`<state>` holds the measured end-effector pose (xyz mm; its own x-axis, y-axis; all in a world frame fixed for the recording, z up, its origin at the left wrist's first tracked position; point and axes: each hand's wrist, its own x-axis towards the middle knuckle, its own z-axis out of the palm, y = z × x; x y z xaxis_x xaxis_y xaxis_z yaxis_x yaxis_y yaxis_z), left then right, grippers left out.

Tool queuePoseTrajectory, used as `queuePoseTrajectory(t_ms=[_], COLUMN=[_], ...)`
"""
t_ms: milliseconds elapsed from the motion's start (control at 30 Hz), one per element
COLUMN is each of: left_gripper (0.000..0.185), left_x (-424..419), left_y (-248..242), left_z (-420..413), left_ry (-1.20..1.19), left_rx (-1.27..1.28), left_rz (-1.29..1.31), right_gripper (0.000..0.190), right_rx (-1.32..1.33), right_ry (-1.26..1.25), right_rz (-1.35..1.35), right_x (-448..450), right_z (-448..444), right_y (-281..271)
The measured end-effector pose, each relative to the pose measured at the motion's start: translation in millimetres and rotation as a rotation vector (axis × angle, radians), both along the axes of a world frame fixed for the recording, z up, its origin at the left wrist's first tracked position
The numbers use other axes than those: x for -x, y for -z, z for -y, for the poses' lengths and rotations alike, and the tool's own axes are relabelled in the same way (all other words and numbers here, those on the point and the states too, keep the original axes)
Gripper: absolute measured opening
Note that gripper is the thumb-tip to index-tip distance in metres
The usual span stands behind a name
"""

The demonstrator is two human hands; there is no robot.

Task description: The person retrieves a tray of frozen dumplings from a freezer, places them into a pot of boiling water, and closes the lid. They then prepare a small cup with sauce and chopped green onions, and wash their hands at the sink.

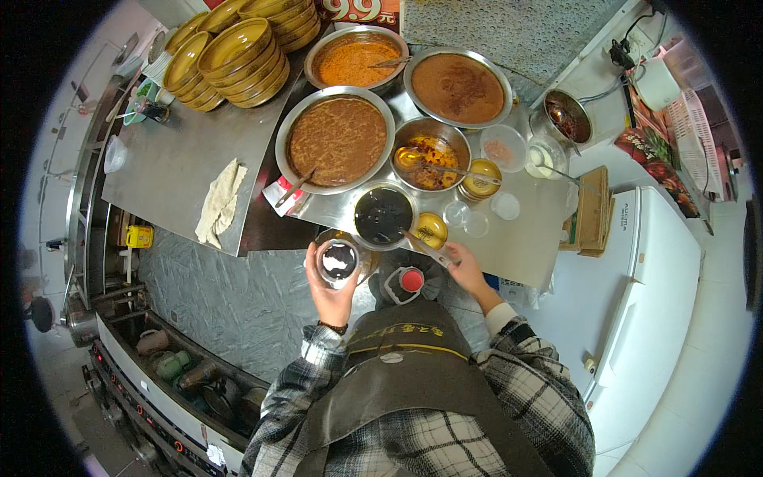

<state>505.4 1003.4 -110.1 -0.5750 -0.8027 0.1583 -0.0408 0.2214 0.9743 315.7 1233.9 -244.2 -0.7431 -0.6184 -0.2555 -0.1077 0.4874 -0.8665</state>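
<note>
My left hand [332, 292] is wrapped around a small clear plastic cup [338, 260] with dark liquid in it, held just off the front edge of the steel table. My right hand [466, 266] grips the handle of a ladle [430, 249]. The ladle's far end dips into a metal bowl of black sauce [386, 214], so its scoop is hidden. Beside that bowl sits a small yellow bowl [431, 231]. Below the ladle stands a large jug with a red cap [411, 279], close to my apron.
Basins of brown sauce [337, 141], orange sauce [357, 61] and reddish-brown sauce [458, 88] stand farther back, near a bowl of chili oil [430, 161]. Clear plastic lids [475, 224] lie to the right. A cloth [220, 203] and stacked yellow bowls [244, 62] occupy the left table. A white freezer [650, 286] stands right.
</note>
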Motion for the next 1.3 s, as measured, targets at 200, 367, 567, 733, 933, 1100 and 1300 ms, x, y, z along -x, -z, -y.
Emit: queuePoseTrajectory(t_ms=[200, 367, 567, 733, 933, 1100, 1300], left_gripper=[0.092, 0.09, 0.092, 0.092, 0.092, 0.092, 0.091], left_x=[-7.4, -17.4, -26.7, -26.4, -24.4, -25.9, -32.5], left_y=[-10.3, -9.2, -9.5, -9.9, -7.5, -8.1, -12.4], left_z=[-34.5, -63.2, -89.5, -102.8, -120.1, -128.4, -126.2], left_ry=[-0.102, -0.16, -0.238, -0.238, -0.207, -0.195, -0.242], left_rx=[0.005, 0.006, -0.002, 0.02, -0.034, 0.013, 0.001], left_rz=[0.075, 0.074, 0.104, 0.106, 0.089, 0.15, 0.135], right_gripper=[0.062, 0.07, 0.071, 0.069, 0.066, 0.059, 0.041], right_rx=[-0.374, -0.529, -0.211, -0.026, -0.211, -0.306, 0.265], right_ry=[0.097, -0.024, 0.145, 0.284, 0.208, 0.108, 0.377], right_rz=[-0.681, -0.643, -0.476, -0.606, -0.65, -0.63, -0.221], right_x=[76.8, 89.5, 92.6, 125.3, 172.4, 186.2, 192.0], right_z=[-21.9, -11.4, -37.3, -60.3, -60.5, -59.4, -78.8], right_y=[30.7, 37.0, 34.2, 31.1, 23.4, 33.5, 45.1])
